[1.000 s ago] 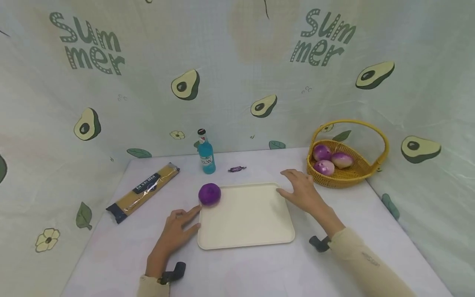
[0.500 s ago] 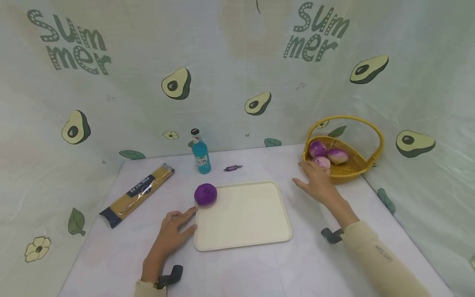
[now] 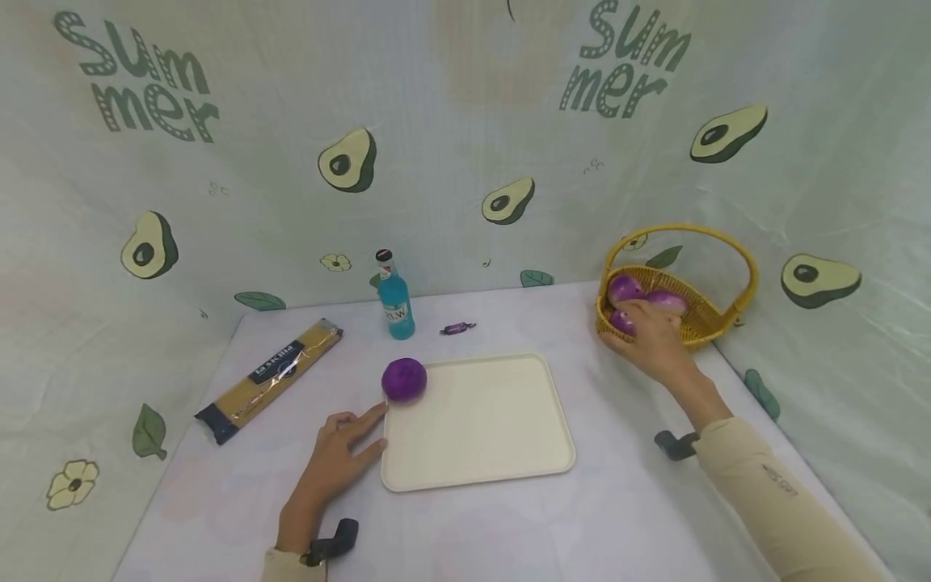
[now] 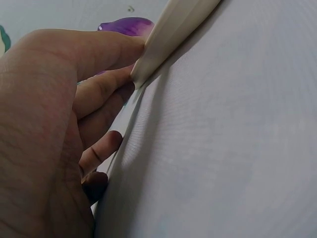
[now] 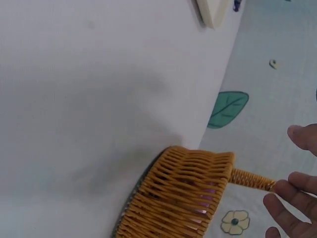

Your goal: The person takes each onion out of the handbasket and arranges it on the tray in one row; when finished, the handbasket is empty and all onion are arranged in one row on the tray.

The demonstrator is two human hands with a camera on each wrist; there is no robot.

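Note:
My left hand (image 3: 338,457) lies at the left side of a cream tray (image 3: 480,428), its thumb and index fingertip touching the rim. In the left wrist view the fingers (image 4: 106,49) are extended against the tray's edge (image 4: 168,37). A round purple onion (image 3: 404,380) sits in the tray's far left corner. On the right, my right hand (image 3: 650,343) hovers over the near side of a yellow wicker basket (image 3: 709,319). Several purple-and-white onions (image 3: 667,303) lie in it, partly covered by the hand. The right wrist view shows parted fingers (image 5: 285,210) above the basket's rim.
Behind the tray stand a blue bottle (image 3: 396,303) and a small purple wrapped candy (image 3: 457,328). A long pasta packet (image 3: 272,380) lies at the left. The basket's tall handle (image 3: 749,283) arches over its back, near the printed curtain (image 3: 451,105).
My right hand has moved from the tray's right edge, rightward and away from me, to over the basket. The left hand has stayed at the tray. The head view has shifted slightly.

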